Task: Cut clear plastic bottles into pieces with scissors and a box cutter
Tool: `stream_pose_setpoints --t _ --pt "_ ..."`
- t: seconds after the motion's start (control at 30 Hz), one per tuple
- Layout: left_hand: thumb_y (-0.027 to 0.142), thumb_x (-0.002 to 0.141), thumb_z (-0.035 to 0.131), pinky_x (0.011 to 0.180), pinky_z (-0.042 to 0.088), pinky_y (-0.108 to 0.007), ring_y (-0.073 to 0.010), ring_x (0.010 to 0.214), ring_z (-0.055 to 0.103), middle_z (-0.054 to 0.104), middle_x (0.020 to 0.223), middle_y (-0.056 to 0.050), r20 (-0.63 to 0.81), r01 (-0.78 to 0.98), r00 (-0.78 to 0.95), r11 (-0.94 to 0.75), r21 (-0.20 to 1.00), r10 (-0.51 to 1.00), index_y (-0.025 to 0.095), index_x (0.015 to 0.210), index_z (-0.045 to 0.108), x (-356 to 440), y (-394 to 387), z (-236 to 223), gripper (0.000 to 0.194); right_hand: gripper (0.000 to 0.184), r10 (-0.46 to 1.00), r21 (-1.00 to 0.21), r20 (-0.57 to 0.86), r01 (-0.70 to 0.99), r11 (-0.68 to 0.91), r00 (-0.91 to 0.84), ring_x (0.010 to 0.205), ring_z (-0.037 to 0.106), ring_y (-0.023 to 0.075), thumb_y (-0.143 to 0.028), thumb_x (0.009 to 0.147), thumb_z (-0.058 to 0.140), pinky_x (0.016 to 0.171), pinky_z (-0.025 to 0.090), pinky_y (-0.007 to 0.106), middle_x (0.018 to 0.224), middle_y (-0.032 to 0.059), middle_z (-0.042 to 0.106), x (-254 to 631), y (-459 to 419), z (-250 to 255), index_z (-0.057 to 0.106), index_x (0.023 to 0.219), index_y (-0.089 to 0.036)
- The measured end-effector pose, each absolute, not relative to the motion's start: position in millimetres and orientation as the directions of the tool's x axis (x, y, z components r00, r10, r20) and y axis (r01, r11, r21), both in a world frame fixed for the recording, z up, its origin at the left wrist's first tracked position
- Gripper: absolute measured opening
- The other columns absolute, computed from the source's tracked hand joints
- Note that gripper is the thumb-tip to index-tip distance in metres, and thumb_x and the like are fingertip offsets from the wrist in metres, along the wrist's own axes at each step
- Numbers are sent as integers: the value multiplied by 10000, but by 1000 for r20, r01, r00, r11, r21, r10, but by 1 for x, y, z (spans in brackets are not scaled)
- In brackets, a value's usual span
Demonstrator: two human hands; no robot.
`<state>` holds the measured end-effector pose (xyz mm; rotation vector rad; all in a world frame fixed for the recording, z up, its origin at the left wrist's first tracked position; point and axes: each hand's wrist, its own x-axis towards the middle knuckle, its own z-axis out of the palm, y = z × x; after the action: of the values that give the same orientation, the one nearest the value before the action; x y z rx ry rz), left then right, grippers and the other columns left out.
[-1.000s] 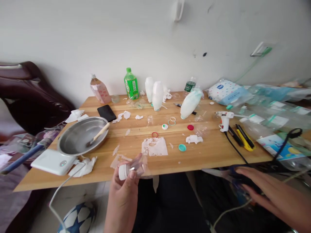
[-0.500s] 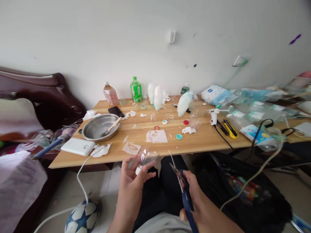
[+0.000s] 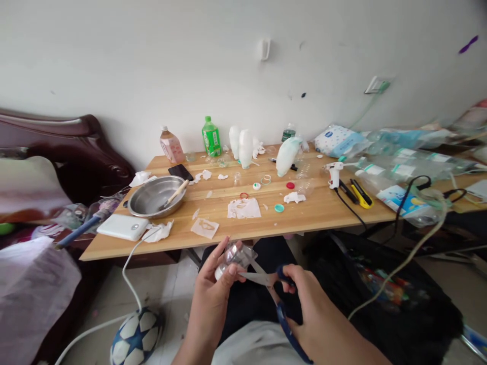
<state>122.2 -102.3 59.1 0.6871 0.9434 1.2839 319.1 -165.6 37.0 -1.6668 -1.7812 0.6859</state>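
Below the table's front edge, my left hand (image 3: 216, 279) is closed around a clear plastic bottle top (image 3: 236, 253) with a white cap at its lower left. My right hand (image 3: 310, 299) grips blue-handled scissors (image 3: 283, 309) by their loops. The scissor blades are spread and point left, their tips at the bottle piece's edge; whether they touch the plastic I cannot tell. Both hands are above my lap. On the table just beyond lie a torn piece of white paper (image 3: 243, 208), a smaller scrap (image 3: 204, 228) and a teal cap (image 3: 279, 208).
At left stand a steel bowl (image 3: 152, 200) with a brush in it and a white power bank (image 3: 122, 227). Bottles and white wrapped shapes (image 3: 246, 148) line the back. A glue gun (image 3: 335, 175), yellow cutter (image 3: 361, 193) and several plastic bottles (image 3: 405, 157) lie right.
The scissors have swung from pointing up to pointing left, and their blades have opened at the bottle piece. My left hand has shifted slightly right, tilting the piece.
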Motion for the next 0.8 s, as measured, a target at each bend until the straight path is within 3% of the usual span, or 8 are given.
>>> stream_pose_setpoints --t 0.17,0.37,0.6,0.8 --pt "300 709 871 677 560 -228 -123 725 658 723 1265 -125 -157 -424 17 149 893 987 256 1252 719 122 -108 60 566 483 996 -713 77 695 92 -52 1001 622 241 -193 783 577 895 538 383 1082 113 591 318 -167 39 455 1249 -168" --pt "307 719 864 704 564 -235 -145 780 681 684 1339 -106 -170 -384 58 180 906 984 272 1243 726 130 -112 62 543 396 997 -770 -34 638 21 -75 928 607 218 -199 773 599 844 519 348 984 62 592 320 -171 40 497 1156 -190" --pt "281 702 872 922 550 -283 -233 1131 674 667 1369 -90 -245 -428 -3 220 877 969 270 1270 702 145 -118 59 593 234 986 -856 -160 504 -113 -51 804 597 186 -193 771 581 752 498 295 877 11 604 312 -174 32 521 994 -228" --pt "350 799 803 828 579 -243 -231 1130 685 644 1401 -98 -225 -448 -7 198 872 974 285 1262 705 144 -120 56 478 166 992 -846 -130 523 -106 -8 788 590 192 -201 748 591 737 484 295 838 15 626 309 -172 32 578 912 -220"
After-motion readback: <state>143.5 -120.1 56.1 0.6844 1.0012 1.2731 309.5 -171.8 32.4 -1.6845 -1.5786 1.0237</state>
